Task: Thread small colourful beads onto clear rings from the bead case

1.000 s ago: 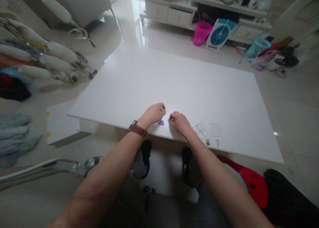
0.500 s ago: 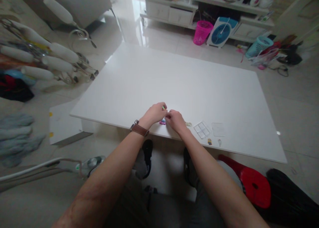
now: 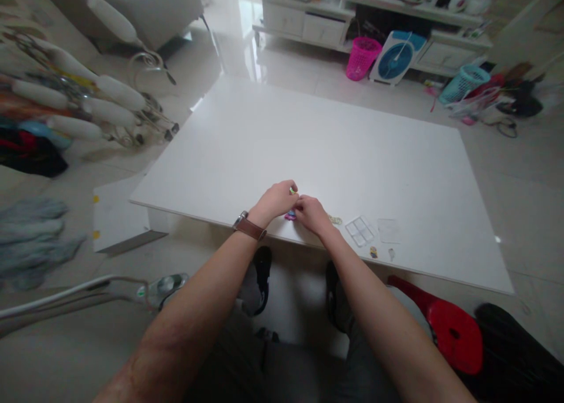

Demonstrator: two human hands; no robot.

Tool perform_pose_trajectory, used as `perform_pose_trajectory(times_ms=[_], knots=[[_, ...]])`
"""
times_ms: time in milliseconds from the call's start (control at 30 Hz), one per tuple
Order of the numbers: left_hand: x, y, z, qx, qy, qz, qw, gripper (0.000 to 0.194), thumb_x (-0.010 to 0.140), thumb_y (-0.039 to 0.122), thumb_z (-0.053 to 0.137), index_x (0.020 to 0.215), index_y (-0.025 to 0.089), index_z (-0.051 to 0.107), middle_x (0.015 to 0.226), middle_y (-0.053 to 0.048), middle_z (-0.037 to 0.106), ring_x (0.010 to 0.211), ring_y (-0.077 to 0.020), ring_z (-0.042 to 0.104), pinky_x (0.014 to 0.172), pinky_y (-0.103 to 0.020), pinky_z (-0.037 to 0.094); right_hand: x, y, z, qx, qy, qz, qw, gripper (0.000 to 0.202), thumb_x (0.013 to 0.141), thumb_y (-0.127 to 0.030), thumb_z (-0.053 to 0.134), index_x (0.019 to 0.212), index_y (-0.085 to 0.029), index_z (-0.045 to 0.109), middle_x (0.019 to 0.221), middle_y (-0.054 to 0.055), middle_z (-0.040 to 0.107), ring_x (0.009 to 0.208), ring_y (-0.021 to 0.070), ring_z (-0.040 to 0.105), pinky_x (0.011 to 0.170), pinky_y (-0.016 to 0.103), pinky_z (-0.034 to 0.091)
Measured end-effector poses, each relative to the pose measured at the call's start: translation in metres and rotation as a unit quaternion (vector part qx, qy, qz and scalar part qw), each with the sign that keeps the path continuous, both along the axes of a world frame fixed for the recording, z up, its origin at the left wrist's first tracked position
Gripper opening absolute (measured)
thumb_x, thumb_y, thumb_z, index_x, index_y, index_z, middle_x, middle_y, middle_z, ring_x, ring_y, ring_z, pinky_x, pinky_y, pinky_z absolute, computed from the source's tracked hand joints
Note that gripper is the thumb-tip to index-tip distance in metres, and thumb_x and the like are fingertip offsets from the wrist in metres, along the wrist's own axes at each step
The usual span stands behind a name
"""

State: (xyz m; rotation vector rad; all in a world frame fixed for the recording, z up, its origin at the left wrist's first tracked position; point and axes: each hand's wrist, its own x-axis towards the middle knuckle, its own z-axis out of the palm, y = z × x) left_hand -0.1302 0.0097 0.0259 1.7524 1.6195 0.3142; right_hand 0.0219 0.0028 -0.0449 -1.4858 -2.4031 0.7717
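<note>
Near the front edge of the white table [image 3: 335, 138], my two hands meet at the fingertips. My left hand [image 3: 279, 200], with a brown-strapped watch [image 3: 249, 225] on its wrist, is closed, and a green bit of a small colourful piece [image 3: 292, 190] shows at its fingers. The fingers of my right hand [image 3: 309, 211] are pinched together; what they hold is hidden. Below the fingers shows a small pink, purple and blue piece [image 3: 289, 215], partly covered by the hands; whether it joins the green bit I cannot tell. Several pale yellowish rings [image 3: 335, 220] lie beside my right wrist.
Right of my arm lie a clear four-part tray [image 3: 360, 231], a clear flat square [image 3: 388, 231], a small yellow-and-dark figure [image 3: 373, 252] and a small pale piece [image 3: 392, 254]. A red stool [image 3: 456, 335] stands below the table's right front, a white box [image 3: 126, 215] at left.
The whole view has shifted slightly, with the table and hands a little further right. My fingers have drawn a bit closer together; both hands stay closed at the same spot.
</note>
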Motion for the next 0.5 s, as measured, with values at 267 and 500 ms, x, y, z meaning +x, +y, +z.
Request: perform_pose_trajectory(times_ms=[267, 500], knots=[[-0.0002, -0.0001, -0.0004, 0.000, -0.003, 0.004, 1.000, 0.022, 0.090, 0.027, 0.056, 0.106, 0.018, 0.070, 0.108, -0.012, 0.076, 0.097, -0.0233, 0.070, 0.087, -0.032, 0.051, 0.0007, -0.0013, 0.0030, -0.007, -0.001, 0.011, 1.000, 0.024, 0.085, -0.009, 0.057, 0.085, -0.017, 0.080, 0.103, 0.008, 0.076, 0.090, 0.0180, 0.066, 0.084, 0.025, 0.046], [-0.0011, -0.0001, -0.0010, -0.002, -0.002, -0.002, 1.000, 0.024, 0.090, 0.026, 0.056, 0.108, 0.016, 0.069, 0.108, -0.013, 0.075, 0.097, -0.0235, 0.069, 0.084, -0.032, 0.050, 0.0017, -0.0022, 0.0068, -0.003, 0.005, 0.018, 1.000, 0.024, 0.084, -0.010, 0.057, 0.086, -0.017, 0.080, 0.103, 0.008, 0.076, 0.088, 0.0177, 0.066, 0.082, 0.025, 0.045]])
